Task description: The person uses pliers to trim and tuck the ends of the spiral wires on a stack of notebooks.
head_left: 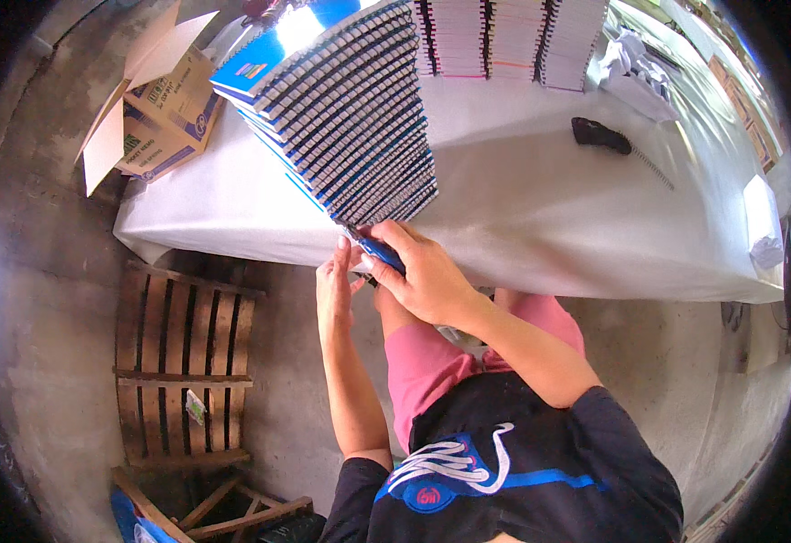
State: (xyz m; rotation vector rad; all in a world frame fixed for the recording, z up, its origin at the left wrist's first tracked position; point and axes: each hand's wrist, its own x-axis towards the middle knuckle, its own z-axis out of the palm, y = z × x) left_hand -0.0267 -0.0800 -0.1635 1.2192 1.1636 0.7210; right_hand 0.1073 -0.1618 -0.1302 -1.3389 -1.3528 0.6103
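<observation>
A tall stack of spiral-bound notebooks with blue covers and black coils stands at the table's near edge, coils facing me. In my right hand is a pair of blue-handled pliers, the fingers wrapped round the handles. The pliers' jaws reach the lowest near corner of the stack; whether they grip a coil end is too small to tell. Just left of the pliers, my left hand is raised with its fingers apart, fingertips close to the jaws and that corner. Nothing shows held in it.
The table has a white cover. More bound stacks stand at the back. Right of them lie crumpled white paper and a black object beside a loose coil. An open cardboard box is left; a wooden pallet lies below.
</observation>
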